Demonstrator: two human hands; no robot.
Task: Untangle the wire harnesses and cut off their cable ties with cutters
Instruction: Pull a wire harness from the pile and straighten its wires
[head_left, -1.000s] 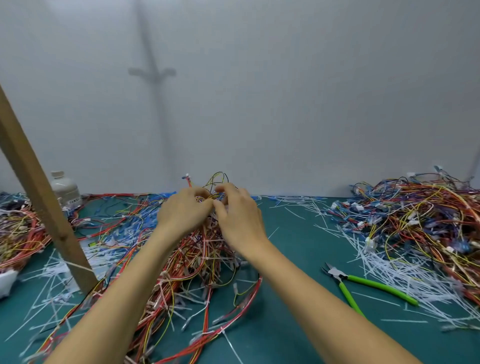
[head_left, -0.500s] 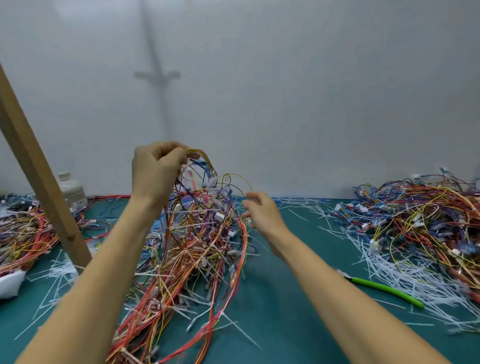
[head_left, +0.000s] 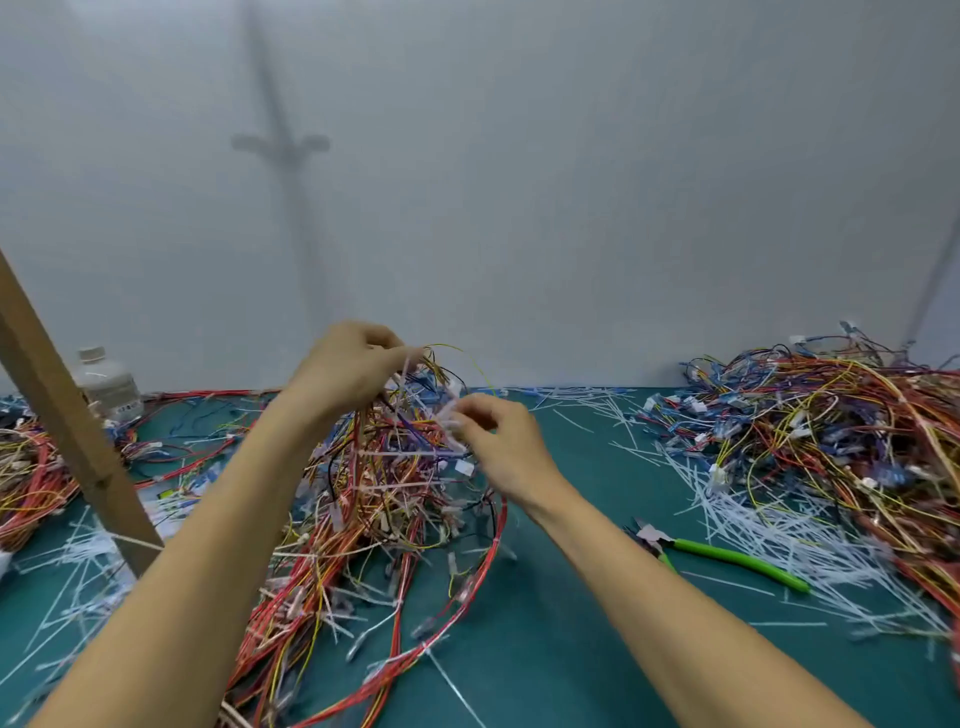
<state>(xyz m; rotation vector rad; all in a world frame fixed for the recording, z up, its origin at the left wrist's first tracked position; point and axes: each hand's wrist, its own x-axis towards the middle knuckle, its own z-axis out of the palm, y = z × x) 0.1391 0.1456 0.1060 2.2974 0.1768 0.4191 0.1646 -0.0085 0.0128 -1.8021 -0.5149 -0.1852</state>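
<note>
A tangled wire harness (head_left: 384, 488) of red, yellow, blue and black wires with white cable ties hangs in the middle of the green mat. My left hand (head_left: 345, 366) grips its top loops and holds the bundle lifted off the mat. My right hand (head_left: 501, 447) is just right of the bundle, fingers curled, pinching wires and a white tie on its upper right side. The green-handled cutters (head_left: 727, 558) lie on the mat to the right of my right forearm, untouched.
A large heap of wire harnesses (head_left: 831, 436) fills the right side, with cut white ties (head_left: 769, 535) scattered in front. More harnesses (head_left: 26, 478) lie far left behind a slanted wooden beam (head_left: 67, 415). A white bottle (head_left: 106, 384) stands at the wall.
My left hand has lowered the bundle from its higher lift. My right hand has moved left from open air into the bundle's upper right side and now pinches wires there.
</note>
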